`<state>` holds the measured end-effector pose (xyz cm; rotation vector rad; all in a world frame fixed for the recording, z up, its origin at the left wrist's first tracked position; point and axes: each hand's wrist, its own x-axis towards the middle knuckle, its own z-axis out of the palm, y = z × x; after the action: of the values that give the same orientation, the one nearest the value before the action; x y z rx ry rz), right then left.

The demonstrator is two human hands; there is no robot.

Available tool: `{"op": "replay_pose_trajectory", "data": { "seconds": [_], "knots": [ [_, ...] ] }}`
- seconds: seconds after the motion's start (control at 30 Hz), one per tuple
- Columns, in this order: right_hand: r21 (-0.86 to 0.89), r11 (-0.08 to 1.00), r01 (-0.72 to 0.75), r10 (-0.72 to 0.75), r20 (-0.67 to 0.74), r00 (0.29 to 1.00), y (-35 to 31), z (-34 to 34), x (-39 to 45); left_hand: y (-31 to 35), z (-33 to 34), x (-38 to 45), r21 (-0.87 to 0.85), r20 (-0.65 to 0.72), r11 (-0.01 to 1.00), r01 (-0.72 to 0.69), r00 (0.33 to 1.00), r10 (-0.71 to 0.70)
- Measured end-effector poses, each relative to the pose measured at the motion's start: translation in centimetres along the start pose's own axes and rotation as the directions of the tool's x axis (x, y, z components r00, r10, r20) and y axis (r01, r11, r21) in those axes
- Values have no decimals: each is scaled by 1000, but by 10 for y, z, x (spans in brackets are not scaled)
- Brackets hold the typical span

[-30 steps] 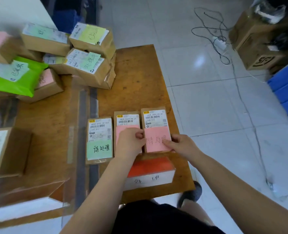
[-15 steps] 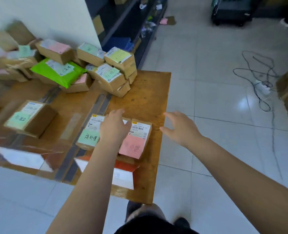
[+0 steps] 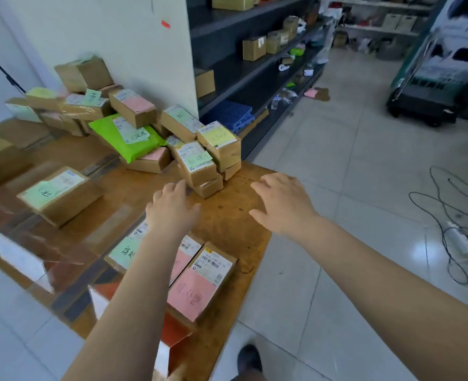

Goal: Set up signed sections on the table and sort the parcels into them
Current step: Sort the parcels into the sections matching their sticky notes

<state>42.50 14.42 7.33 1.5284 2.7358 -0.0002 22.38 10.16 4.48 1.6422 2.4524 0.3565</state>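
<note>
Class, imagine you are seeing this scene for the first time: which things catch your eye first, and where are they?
Two open hands, left hand and right hand, reach over the wooden table towards a pile of parcels at its far side, against the wall. A bright green bag stands out in that pile. Near the front edge lies a parcel with a pink note, beside others.

Parcel pile (image 3: pixel 200 149) behind — sorted parcels (image 3: pixel 200 281) nearer.

Both hands off the pink-labelled parcel (image 3: pixel 200 284) at the worktop's near edge, left hand (image 3: pixel 172 210) and right hand (image 3: pixel 279 202) now reaching, fingers spread, toward the far pile (image 3: pixel 200 158)
</note>
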Motion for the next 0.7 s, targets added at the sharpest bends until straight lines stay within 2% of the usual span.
{"op": "replay_pose_trajectory", "data": {
  "seconds": [0.17,0.3,0.57,0.7],
  "knots": [
    [-4,999,49,-49,49,998,28,7,60,13,18,51,-64,-22,995,78,997,-80],
    [78,995,59,-63,52,997,45,12,101,17,24,75,-150,-31,976,155,986,-161],
    [329,937,120,-136,27,990,79,34,186,33,46,124,-236,11,919,315,947,-322],
    [508,850,140,-176,24,984,98,48,239,43,64,156,-351,20,831,430,891,-453]
  ]
}}
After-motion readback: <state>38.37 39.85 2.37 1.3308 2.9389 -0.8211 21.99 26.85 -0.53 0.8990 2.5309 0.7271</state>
